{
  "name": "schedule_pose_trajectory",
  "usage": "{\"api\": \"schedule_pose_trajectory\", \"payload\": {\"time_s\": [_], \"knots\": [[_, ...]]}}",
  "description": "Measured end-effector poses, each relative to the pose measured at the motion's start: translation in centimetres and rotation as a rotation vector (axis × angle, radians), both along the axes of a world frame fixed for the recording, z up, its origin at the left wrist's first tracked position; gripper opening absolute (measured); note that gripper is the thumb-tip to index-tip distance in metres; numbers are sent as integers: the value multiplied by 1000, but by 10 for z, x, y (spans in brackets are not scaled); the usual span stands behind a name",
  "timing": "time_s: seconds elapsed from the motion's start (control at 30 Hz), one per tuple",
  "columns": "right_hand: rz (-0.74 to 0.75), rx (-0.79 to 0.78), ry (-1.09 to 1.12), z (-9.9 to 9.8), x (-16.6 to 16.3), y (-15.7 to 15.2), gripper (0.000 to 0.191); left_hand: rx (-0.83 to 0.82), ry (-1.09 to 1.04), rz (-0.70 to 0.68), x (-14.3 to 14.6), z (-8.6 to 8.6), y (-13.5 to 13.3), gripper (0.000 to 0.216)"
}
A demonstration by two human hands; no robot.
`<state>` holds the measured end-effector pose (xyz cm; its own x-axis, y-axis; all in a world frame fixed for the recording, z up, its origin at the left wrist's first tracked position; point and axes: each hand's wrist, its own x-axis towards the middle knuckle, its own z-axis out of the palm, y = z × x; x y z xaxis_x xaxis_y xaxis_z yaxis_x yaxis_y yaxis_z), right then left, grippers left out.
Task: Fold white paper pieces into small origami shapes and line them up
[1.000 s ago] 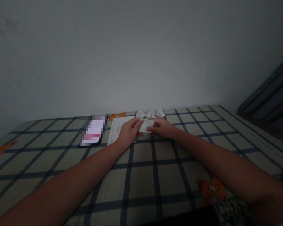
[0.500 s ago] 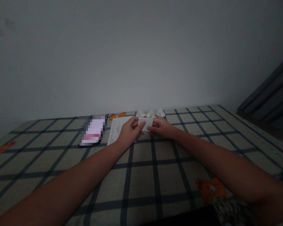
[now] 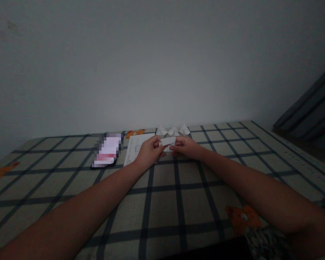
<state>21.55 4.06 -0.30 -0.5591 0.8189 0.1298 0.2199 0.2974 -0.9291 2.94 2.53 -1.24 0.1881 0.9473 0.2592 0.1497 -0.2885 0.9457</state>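
Observation:
Between my two hands is a small folded piece of white paper [image 3: 169, 141], held just above the checked cloth. My left hand [image 3: 150, 151] pinches its left side, with the thumb lying across the front. At the right side, the thumb and fingers of my right hand [image 3: 187, 147] grip the other edge. A flap along the paper's top looks partly turned; its exact folds are too small to tell. Just beyond my hands stand three folded white paper shapes [image 3: 173, 130] with pointed tops, in a row.
Left of my hands lie printed paper sheets [image 3: 132, 148], partly under my left wrist. Farther left is a phone [image 3: 108, 150] with a lit, blurred screen. The checked cloth [image 3: 162, 202] covers the surface up to the wall [image 3: 162, 65]. Dark striped fabric [image 3: 311, 104] hangs at the right.
The upper flap of the paper has shifted, and its visible face now looks slanted. My left thumb has moved slightly, while both hands stay in nearly the same place.

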Motion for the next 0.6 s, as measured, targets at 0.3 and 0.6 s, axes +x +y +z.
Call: {"api": "schedule_pose_trajectory", "payload": {"time_s": [0.3, 0.6], "knots": [[-47, -81, 146, -2, -1, 3, 30, 28, 76, -32, -1, 4, -1, 33], [-122, 55, 125, 5, 2, 2, 27, -1, 66, -34, -2, 5, 0, 31]]}}
